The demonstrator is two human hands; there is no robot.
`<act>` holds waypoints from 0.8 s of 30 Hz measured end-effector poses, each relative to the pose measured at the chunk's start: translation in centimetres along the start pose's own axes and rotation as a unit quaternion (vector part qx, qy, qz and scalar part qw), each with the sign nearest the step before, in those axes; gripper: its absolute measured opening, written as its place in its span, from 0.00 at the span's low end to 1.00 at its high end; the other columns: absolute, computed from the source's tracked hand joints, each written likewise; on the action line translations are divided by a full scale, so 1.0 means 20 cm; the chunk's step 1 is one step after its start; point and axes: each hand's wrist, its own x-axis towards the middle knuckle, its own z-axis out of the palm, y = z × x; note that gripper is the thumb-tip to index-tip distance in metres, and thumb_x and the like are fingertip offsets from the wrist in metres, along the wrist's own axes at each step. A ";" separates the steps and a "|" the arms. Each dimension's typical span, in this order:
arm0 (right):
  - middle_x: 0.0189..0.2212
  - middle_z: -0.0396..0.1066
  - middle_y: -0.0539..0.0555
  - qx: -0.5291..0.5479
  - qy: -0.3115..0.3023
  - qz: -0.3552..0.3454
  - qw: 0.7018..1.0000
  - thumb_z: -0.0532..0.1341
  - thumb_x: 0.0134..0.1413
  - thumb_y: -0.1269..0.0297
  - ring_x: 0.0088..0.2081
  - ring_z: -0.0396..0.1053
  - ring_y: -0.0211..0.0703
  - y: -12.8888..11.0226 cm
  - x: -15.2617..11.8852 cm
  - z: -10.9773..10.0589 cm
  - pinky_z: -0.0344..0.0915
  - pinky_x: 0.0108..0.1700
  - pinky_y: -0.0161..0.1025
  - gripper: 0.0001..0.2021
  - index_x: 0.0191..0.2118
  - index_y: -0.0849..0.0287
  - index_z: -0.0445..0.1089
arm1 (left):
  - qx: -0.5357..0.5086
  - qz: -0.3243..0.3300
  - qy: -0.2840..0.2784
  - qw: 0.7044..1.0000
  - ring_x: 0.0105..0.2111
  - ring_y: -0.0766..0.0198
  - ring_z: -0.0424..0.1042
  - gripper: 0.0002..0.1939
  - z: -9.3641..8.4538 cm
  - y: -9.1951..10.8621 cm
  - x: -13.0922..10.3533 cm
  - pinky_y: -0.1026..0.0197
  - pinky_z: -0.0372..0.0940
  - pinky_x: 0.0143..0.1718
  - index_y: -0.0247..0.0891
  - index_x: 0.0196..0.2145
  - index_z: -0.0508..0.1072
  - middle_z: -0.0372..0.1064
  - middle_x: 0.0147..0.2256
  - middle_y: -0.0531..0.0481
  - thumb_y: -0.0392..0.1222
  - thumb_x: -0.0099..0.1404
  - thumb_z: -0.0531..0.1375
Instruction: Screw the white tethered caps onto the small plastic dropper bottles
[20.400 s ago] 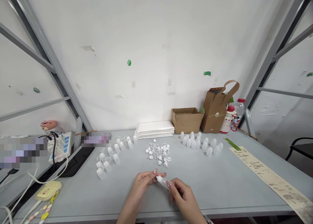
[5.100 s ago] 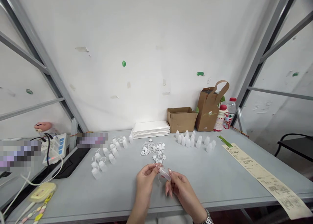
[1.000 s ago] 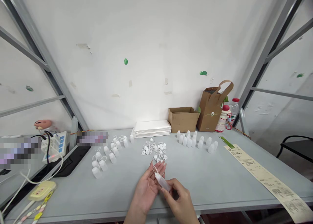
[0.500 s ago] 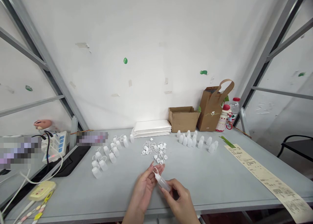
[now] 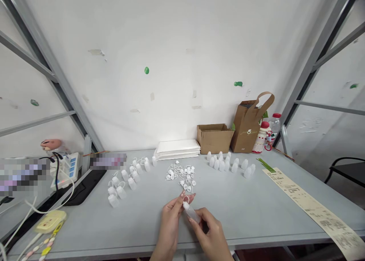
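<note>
A small translucent plastic dropper bottle is tilted above the near part of the table, its top pointing up and left. My right hand is closed around its lower body, thumb and fingers on either side. At the bottle's top, a thin white cap strap forms a loop. My left hand is closed at this end, thumb and fingertips around the strap; its palm hides part of the contact. Just beyond my hands lies a pile of white caps with straps.
Several bottles with looped straps stand at left, and several bottles without loops at right. Behind are white flat packs, a cardboard box and a brown paper bag. A long printed paper strip lies at right.
My left hand has turned and its fingers have closed in at the bottle's top, where the palm lay more open before. The bottle has shifted slightly right, still in my right hand.
</note>
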 end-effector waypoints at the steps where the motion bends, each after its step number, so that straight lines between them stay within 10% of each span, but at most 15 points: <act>1: 0.19 0.63 0.47 0.003 0.000 0.002 1.000 0.56 0.55 0.56 0.22 0.60 0.36 0.00 0.00 0.00 0.58 0.25 0.31 0.12 0.29 0.59 0.69 | 0.001 0.006 0.000 1.000 0.47 0.49 0.69 0.15 0.00 0.00 0.00 0.51 0.57 0.53 0.31 0.31 0.78 0.77 0.36 0.37 0.47 0.53 0.63; 19: 0.35 0.73 0.57 0.004 -0.039 -0.041 0.998 0.55 0.57 0.60 0.34 0.70 0.44 0.00 -0.01 -0.03 0.66 0.37 0.34 0.11 0.43 0.58 0.67 | 0.095 0.071 0.005 0.993 0.43 0.51 0.72 0.09 0.01 0.04 -0.04 0.55 0.60 0.51 0.34 0.30 0.79 0.77 0.37 0.41 0.42 0.52 0.64; 24: 0.31 0.72 0.54 0.034 -0.074 -0.008 0.997 0.52 0.59 0.60 0.31 0.70 0.42 0.01 0.02 -0.04 0.68 0.34 0.33 0.11 0.44 0.57 0.65 | 0.094 0.153 0.022 0.984 0.56 0.54 0.59 0.13 -0.06 0.09 -0.05 0.59 0.52 0.57 0.38 0.37 0.77 0.66 0.52 0.44 0.37 0.52 0.64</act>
